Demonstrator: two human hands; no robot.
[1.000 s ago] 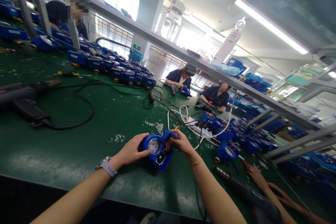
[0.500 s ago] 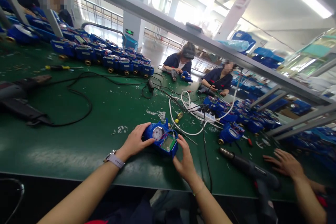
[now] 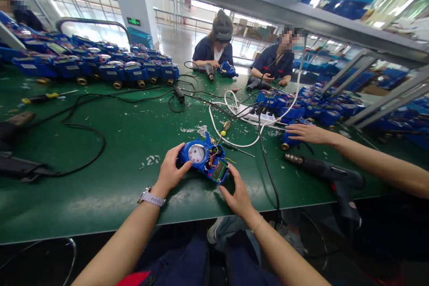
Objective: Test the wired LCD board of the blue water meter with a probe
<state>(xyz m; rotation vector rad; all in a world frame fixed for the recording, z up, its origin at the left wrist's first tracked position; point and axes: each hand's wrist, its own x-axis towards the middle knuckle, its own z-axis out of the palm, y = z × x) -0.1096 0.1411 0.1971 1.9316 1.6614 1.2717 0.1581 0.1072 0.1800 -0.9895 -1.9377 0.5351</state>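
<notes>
A blue water meter [image 3: 196, 153] with a round white dial lies tilted on the green workbench in front of me. Its electronics housing is uncovered, showing coloured wires and a small green board with a grey display [image 3: 219, 170]. My left hand [image 3: 172, 167] is closed round the dial end, thumb near the dial's rim. At the opposite end my right hand [image 3: 237, 191] holds the housing's edge, index finger at the display board and thumb below it. Just behind the meter lie a screwdriver with a yellow and black handle [image 3: 225, 128] and a thin dark-handled tool [image 3: 238, 149].
Rows of blue meters [image 3: 125, 70] stand at the left, more at the right. Heat guns [image 3: 323, 174] rest on both sides. A white power strip [image 3: 256, 115] with cables lies mid-bench. A co-worker's hand [image 3: 306, 133] reaches in from the right; two people sit opposite.
My view has tipped downward. More wires now show in the meter's housing, beside the display board. The co-worker's hand on the right has moved forward to a blue meter.
</notes>
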